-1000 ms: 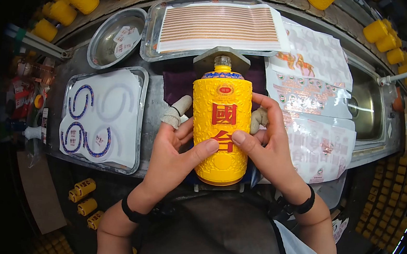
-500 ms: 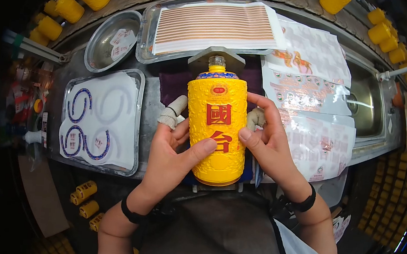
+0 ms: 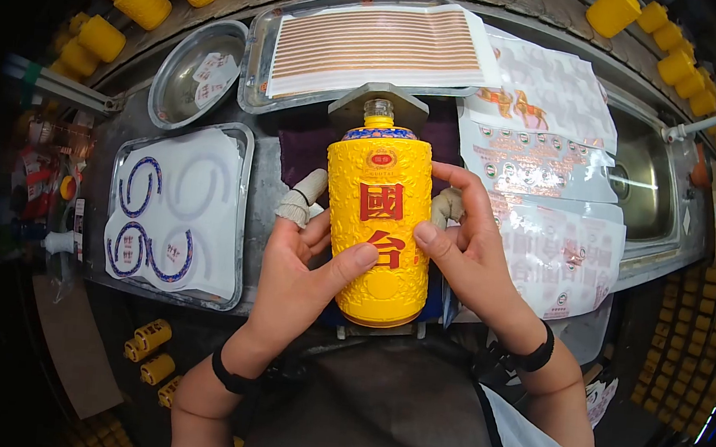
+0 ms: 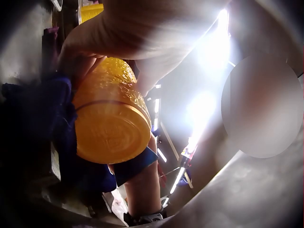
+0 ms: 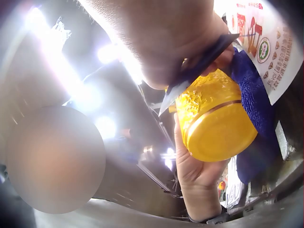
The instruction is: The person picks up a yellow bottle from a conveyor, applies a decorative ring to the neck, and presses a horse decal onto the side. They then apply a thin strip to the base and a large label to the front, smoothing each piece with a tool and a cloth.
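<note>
A yellow embossed bottle (image 3: 382,289) with red characters, a blue-patterned shoulder and a clear glass neck lies between both hands. My left hand (image 3: 300,257) grips its left side, thumb across the front, fingers behind; a pale finger cover (image 3: 298,205) sits on one finger. From the right, my right hand (image 3: 478,260) holds the bottle, thumb on the front near the lower character; it also wears a pale finger cover (image 3: 446,206). A flat dark-blue scraper (image 5: 202,64) is tucked in the right hand. The bottle's round base (image 5: 223,135) faces both wrist cameras.
A metal bracket (image 3: 411,103) stands behind the neck. Decal sheets (image 3: 177,199) lie on a left tray, striped sheets (image 3: 381,51) on a back tray, more sheets (image 3: 548,240) at right. A metal bowl (image 3: 175,80) and sink (image 3: 647,185) flank these; yellow bottles (image 3: 143,2) line a conveyor.
My right thumb has shifted off the lower character toward the bottle's right edge. Both hands still hold the bottle. The bottles on the back conveyor have moved rightward.
</note>
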A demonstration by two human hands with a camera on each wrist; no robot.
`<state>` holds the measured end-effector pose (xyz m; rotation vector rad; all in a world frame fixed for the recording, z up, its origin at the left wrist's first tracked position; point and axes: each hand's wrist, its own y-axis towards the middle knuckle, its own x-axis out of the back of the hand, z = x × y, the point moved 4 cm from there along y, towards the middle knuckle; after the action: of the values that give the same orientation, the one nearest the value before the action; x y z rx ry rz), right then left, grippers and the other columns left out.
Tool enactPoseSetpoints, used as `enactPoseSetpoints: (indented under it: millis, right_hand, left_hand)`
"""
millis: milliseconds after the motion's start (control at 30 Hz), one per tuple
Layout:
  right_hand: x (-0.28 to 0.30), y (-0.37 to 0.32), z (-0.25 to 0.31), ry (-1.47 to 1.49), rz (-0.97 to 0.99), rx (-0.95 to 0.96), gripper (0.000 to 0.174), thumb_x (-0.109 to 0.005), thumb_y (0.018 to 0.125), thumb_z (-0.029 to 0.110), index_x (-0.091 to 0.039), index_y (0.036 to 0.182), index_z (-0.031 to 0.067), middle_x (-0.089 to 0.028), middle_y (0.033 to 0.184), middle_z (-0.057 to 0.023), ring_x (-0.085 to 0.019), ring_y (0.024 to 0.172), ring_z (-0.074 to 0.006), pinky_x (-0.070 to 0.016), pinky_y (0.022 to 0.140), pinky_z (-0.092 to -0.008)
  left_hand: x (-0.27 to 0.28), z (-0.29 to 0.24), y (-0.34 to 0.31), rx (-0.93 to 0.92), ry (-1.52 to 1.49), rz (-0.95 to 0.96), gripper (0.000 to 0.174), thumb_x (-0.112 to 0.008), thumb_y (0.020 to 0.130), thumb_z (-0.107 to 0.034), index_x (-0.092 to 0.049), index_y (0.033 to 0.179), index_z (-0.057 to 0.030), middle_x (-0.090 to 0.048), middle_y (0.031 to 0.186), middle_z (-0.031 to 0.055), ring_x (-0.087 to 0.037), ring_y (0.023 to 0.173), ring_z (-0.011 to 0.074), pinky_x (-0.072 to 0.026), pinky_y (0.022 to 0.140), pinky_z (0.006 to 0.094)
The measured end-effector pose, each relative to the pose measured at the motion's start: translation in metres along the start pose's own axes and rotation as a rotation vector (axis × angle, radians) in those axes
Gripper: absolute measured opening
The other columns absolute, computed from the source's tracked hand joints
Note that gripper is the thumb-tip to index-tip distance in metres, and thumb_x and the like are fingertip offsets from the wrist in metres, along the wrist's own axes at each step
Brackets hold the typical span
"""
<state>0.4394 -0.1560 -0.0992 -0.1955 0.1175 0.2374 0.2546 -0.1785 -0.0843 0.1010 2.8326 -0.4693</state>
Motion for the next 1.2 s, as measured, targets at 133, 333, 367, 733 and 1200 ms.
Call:
enactPoseSetpoints:
  millis: [133,333,367,733,1200]
  right_hand:
    - [0.007,-0.006,0.003,-0.063,0.051,-0.034,0.068,-0.068,0.091,0.018,-0.032,0.147,0.0065,-0.050,0.097,-0.0008,-0.042,0.057,0.0022,-0.0336,0.050,-0.0166]
    - [0.007,-0.011,0.002,-0.057,0.080,-0.042,0.074,-0.070,0.088,0.016,-0.029,0.149,0.0070,-0.050,0.097,0.0011,-0.038,0.054,0.0022,-0.0312,0.049,-0.0173]
    - [0.007,-0.011,0.002,-0.053,0.082,-0.042,0.074,-0.070,0.088,0.015,-0.029,0.149,0.0070,-0.050,0.097,0.0010,-0.038,0.054,0.0022,-0.0312,0.049,-0.0174]
    - [0.006,-0.010,0.002,-0.081,0.099,-0.030,0.080,-0.071,0.086,0.014,-0.026,0.151,0.0061,-0.050,0.105,0.0004,-0.038,0.054,0.0019,-0.0308,0.049,-0.0173]
    - [0.046,0.019,0.014,0.467,-0.185,-0.230,0.036,-0.060,0.089,0.006,-0.053,0.124,0.0013,-0.063,0.095,-0.0063,-0.063,0.077,-0.0123,-0.0542,0.066,-0.0270]
  left_hand:
    - [0.002,0.002,-0.004,-0.005,-0.032,-0.010,0.090,-0.077,0.083,-0.009,-0.017,0.149,0.0036,-0.045,0.141,0.0232,-0.047,0.131,0.0254,-0.0366,0.111,0.0382]
    - [0.003,0.003,-0.005,0.010,-0.022,0.001,0.091,-0.078,0.082,-0.008,-0.017,0.149,0.0029,-0.044,0.142,0.0224,-0.046,0.133,0.0258,-0.0344,0.112,0.0386]
    - [0.003,0.003,-0.005,0.013,-0.020,0.000,0.091,-0.077,0.082,-0.008,-0.017,0.149,0.0029,-0.044,0.142,0.0223,-0.045,0.133,0.0258,-0.0343,0.112,0.0387]
    - [0.003,0.003,-0.005,0.001,-0.003,-0.004,0.093,-0.078,0.082,-0.012,-0.016,0.149,0.0037,-0.042,0.143,0.0241,-0.045,0.133,0.0265,-0.0338,0.113,0.0393]
    - [0.004,0.001,-0.010,-0.078,0.057,0.033,0.096,-0.079,0.082,-0.013,-0.013,0.150,0.0058,-0.041,0.144,0.0258,-0.043,0.134,0.0265,-0.0321,0.114,0.0394]
